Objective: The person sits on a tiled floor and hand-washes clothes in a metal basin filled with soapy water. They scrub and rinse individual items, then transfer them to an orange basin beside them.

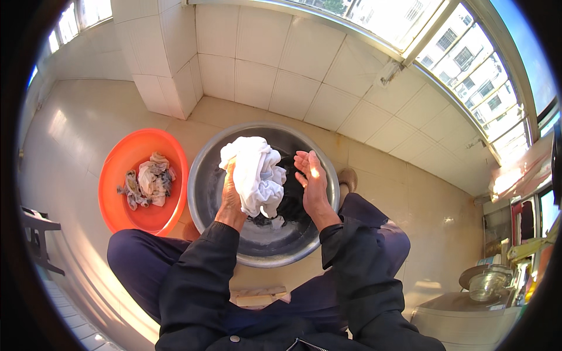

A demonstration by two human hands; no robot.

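Note:
My left hand [231,197] holds a bunched white cloth [259,171] above a large round metal basin [210,136]. Its fingers pass behind the cloth and are partly hidden. To the right of the cloth, my right hand [314,188] is raised over the basin with its fingers apart and nothing in it. Dark, wet-looking patches show on the basin's bottom, along with a small pale patch [277,222] below the cloth; I cannot tell whether that is fabric or a reflection.
An orange plastic basin [109,175] with crumpled, wet-looking cloths [153,180] stands left of the metal one. A tiled wall [307,79] rises beyond both. At the lower right, a glass bowl [487,285] sits on a cabinet [461,316]. A dark plastic stool [41,232] is at far left.

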